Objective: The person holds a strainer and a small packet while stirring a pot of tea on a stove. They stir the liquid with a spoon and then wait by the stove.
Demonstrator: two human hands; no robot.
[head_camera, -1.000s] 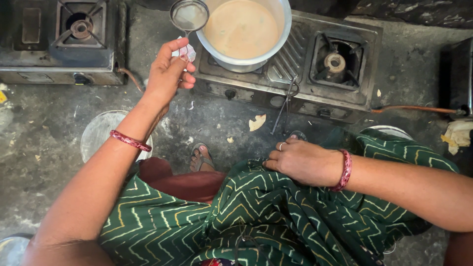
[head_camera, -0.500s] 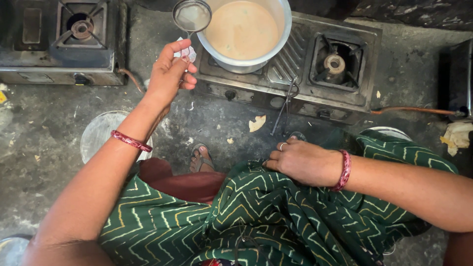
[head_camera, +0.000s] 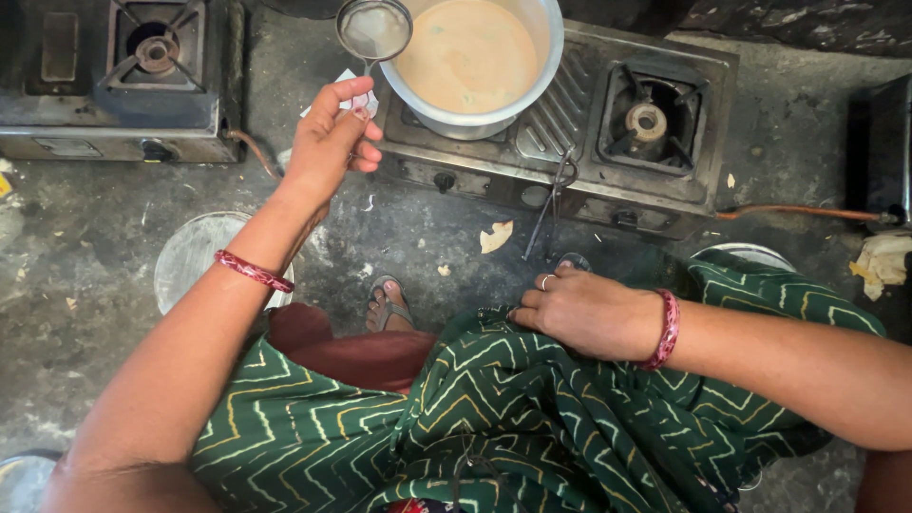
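My left hand (head_camera: 332,138) grips the handle of a small round metal strainer (head_camera: 374,28), held just left of a steel pot (head_camera: 475,57) full of light brown milky liquid. The pot stands on the left burner of a two-burner gas stove (head_camera: 570,123). A small white packet (head_camera: 356,95) shows behind my fingers. My right hand (head_camera: 584,309) rests on my knee over green zigzag-patterned cloth (head_camera: 532,418), fingers loosely curled and holding nothing. Both wrists wear red bangles.
A second stove (head_camera: 123,76) sits at the top left. Metal tongs (head_camera: 551,204) hang off the front of the two-burner stove. A round steel lid (head_camera: 195,256) lies on the floor by my left forearm. My sandalled foot (head_camera: 388,304) shows below. An orange gas hose (head_camera: 798,211) runs right.
The strainer in my left hand has shifted slightly right, closer to the pot's rim. My right hand has stayed on my knee.
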